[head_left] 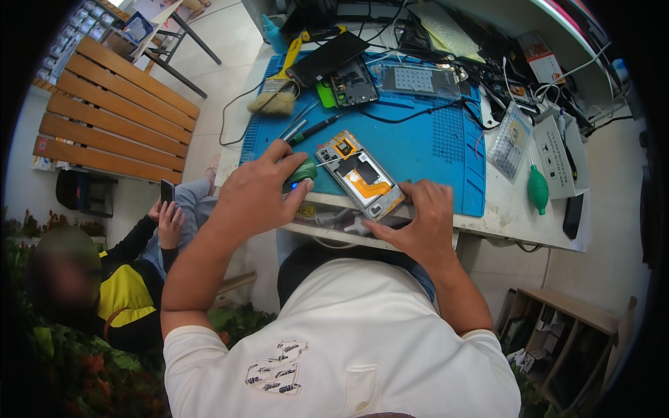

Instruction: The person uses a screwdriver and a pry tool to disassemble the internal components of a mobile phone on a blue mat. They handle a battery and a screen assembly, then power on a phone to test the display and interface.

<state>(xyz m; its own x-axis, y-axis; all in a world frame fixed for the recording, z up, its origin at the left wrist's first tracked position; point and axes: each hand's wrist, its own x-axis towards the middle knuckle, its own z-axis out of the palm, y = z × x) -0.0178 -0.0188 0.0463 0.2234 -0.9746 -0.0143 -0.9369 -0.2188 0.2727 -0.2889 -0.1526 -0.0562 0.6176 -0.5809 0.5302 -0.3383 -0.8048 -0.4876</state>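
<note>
"Pale tabletop, a blue work mat laid over it, tiled floor behind. From the head camera, where's the disassembled smartphone?"

"At the mat's front edge, about midway along, slanted so its camera end points to the back left. The near end reaches the mat's front border, close to the tabletop's front edge; whether it lies flat, I can't tell."

"And the grips?"

"The left hand is closed round a green-handled screwdriver, its thin shaft lying across the view of the phone's upper half. I can't tell whether the tip touches. The right hand is spread only as wide as the phone's near end, thumb on one side and fingers on the other, holding it."

"How much room is there?"

"To the right, plain blue surface runs to the mat's right edge. On the left it's tighter: tweezers and a pen-shaped screwdriver lie just beside the left hand."

"Toward the back?"

"A black cable crosses the mat. Beyond it sit an opened phone housing and, by the back left corner, a yellow-handled brush. Near the tabletop's right edge lies a green rubber blower."
</note>
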